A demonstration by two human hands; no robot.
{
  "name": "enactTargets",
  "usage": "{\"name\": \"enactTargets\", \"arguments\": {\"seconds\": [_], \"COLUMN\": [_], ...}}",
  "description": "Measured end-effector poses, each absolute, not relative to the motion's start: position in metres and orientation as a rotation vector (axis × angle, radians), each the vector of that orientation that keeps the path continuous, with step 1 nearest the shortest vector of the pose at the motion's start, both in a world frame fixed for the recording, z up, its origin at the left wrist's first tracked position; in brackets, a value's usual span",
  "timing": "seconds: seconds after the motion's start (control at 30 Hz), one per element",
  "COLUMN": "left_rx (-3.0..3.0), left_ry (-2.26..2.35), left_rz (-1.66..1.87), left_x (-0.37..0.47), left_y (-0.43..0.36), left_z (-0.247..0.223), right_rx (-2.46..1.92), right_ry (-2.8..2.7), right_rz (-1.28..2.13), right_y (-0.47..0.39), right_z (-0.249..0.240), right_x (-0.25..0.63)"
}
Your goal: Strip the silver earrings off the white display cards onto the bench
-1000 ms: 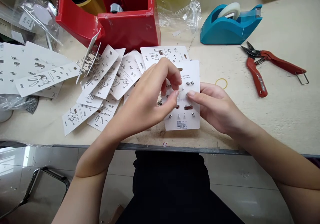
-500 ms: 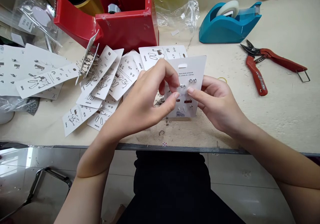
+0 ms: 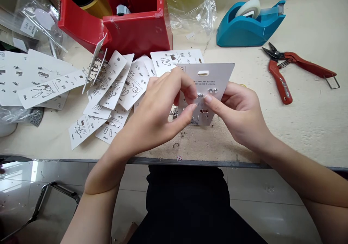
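Note:
A white earring card [image 3: 217,73] stands tilted over the table, its printed back with small metal earring backs facing me. My right hand [image 3: 239,113] grips its right side, thumb on the near face and fingers behind. At the card's left side is my left hand [image 3: 165,110], its thumb and index finger curved toward each other with a gap between the tips; its other fingers are partly hidden behind the card's edge. Small metal pieces [image 3: 174,112] lie on the table beneath, partly covered by my left hand.
Several jewellery cards [image 3: 136,82] overlap at the left. Behind them stands a red tape dispenser [image 3: 138,33]. At the back right are a blue tape dispenser [image 3: 244,30] and red-handled pliers [image 3: 281,82]. Clear plastic [image 3: 190,13] lies at the back.
The card has tilted, its top edge shifting right and its lower edge rising slightly. My hands stay nearly in the same places.

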State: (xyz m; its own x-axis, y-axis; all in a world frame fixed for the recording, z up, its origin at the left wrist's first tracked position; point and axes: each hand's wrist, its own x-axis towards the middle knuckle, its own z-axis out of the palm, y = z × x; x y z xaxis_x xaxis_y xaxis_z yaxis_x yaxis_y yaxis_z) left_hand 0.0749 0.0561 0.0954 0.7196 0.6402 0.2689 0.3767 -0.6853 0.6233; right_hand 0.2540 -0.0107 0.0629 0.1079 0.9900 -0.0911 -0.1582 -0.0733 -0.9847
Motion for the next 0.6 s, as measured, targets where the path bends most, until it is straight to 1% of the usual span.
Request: {"name": "enactTargets", "arguments": {"seconds": [0.37,0.6], "left_rx": [2.394,2.416], "left_ry": [0.723,0.684], "left_rz": [0.782,0.85], "left_x": [0.0761,0.0784], "left_y": [0.0567,0.0549], "left_z": [0.0894,0.0902], "right_rx": [-1.289,-1.355], "right_ry": [-0.991,-1.136], "right_rz": [1.144,0.904], "right_y": [-0.012,-0.0194], "right_z": [0.0659,0.067], "right_x": [0.2518,0.2531]}}
